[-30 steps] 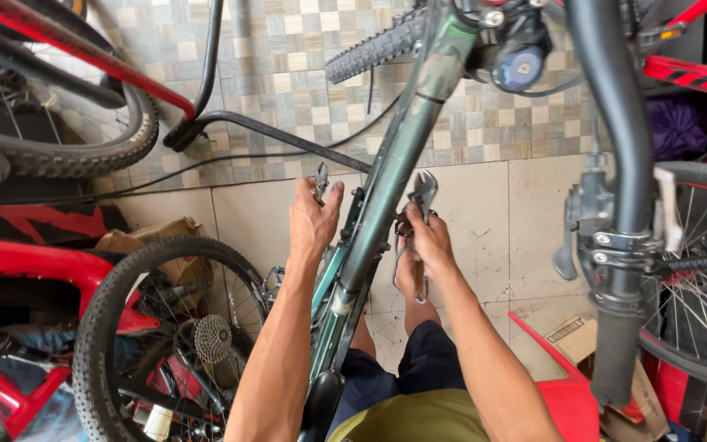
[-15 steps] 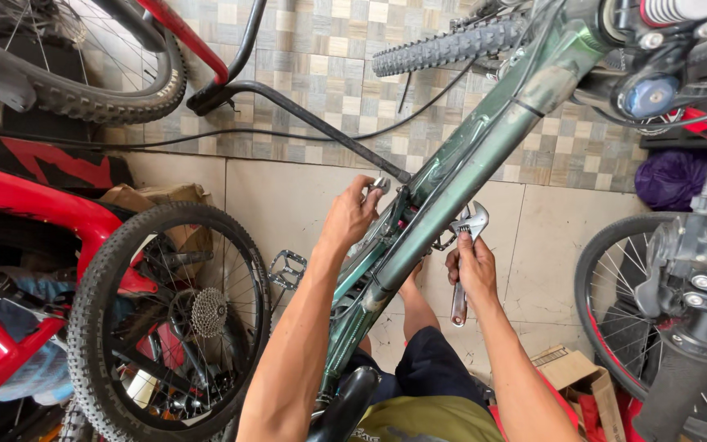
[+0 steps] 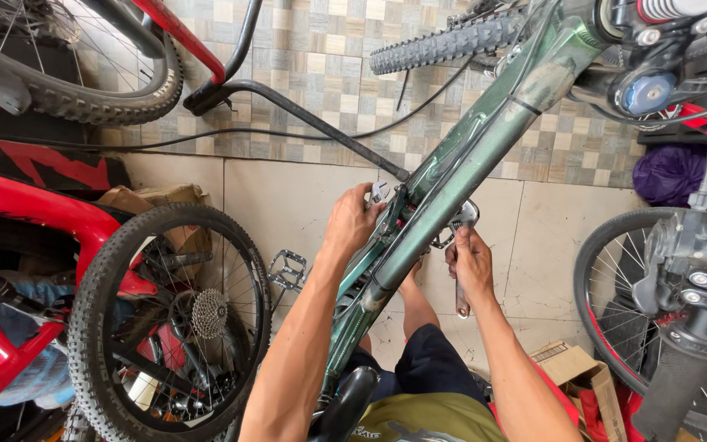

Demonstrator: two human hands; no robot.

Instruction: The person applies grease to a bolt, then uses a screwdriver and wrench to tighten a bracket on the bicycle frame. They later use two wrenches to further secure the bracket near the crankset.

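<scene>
A dark green bicycle frame (image 3: 484, 147) runs diagonally from lower centre to upper right. My left hand (image 3: 352, 219) grips a small metal wrench (image 3: 380, 193) on the left side of the frame. My right hand (image 3: 471, 263) holds a metal adjustable wrench (image 3: 461, 245) on the right side; its jaw sits against the frame and its handle points down below my palm. Both tools meet the frame at about the same spot. The fastener between them is hidden by the tube.
A red bicycle (image 3: 34, 205) with a knobby rear wheel (image 3: 169, 319) and cassette stands at the left. A pedal (image 3: 288, 268) hangs beside it. Another wheel (image 3: 656, 327) and fork are at the right, cardboard boxes (image 3: 578, 372) lie lower right, and a knobby tyre (image 3: 443, 41) is above.
The view has swung so the frame sits further right and the left wheel is fuller in view. My right hand has dropped lower on the wrench handle. My left hand stays at the frame.
</scene>
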